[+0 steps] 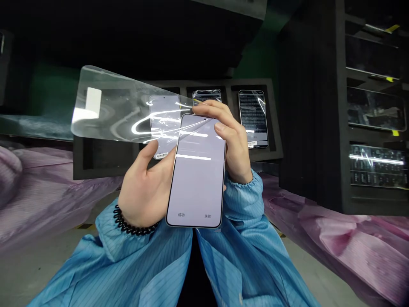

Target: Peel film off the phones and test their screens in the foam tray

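A phone (198, 179) with a pale lit screen and two small labels near its lower edge lies in my left hand (145, 187), whose palm is up behind it, thumb apart. At the phone's upper right, my right hand (231, 136) has its fingers bent over the top corner, holding the end of a clear plastic film (118, 102). The film stretches out to the left above the tray and has a white patch. Where the film's right end meets the screen is hard to make out.
Behind my hands a dark foam tray (275, 123) holds a pale-screened phone (164, 115), a partly hidden phone (206, 94) and a phone with dark text screen (253, 115). At right, a black rack (340, 170) holds several wrapped phones. Pink fabric lies on both sides.
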Demonstrator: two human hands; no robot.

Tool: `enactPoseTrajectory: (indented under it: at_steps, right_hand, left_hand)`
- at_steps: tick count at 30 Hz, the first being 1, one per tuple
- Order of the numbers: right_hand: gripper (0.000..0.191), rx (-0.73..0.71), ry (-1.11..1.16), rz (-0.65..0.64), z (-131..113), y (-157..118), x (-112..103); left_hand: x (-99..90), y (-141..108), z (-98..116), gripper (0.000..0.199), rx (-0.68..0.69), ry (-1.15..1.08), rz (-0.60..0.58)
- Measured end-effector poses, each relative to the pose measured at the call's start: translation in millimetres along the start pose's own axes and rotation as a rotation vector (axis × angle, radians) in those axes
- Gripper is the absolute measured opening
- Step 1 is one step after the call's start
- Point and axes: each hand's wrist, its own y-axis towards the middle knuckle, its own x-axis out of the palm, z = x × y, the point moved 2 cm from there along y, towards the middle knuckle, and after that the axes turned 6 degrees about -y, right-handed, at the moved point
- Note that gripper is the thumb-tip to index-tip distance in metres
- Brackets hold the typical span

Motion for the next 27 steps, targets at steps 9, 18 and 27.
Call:
enactPoseTrajectory:
  at_steps: [9,18,27]
  right_hand:
    - [0.037,0.130,-0.233,0.023,4.9,-4.0,0.9]
    - [0.034,-0.022,0.027,0.078,5.8,-3.0,2.4]
    - [0.028,0.079,0.215,0.342,25.2,-24.0,-35.1]
  left_hand:
    - [-7.2,3.5,0.7,0.066,0.016,0.026,0.065]
    - [-9.7,5.0,2.5,0.070,0.005,0.029,0.090]
    - [-40.0,-46.6,69.2,0.070,0.523,0.394,0.533]
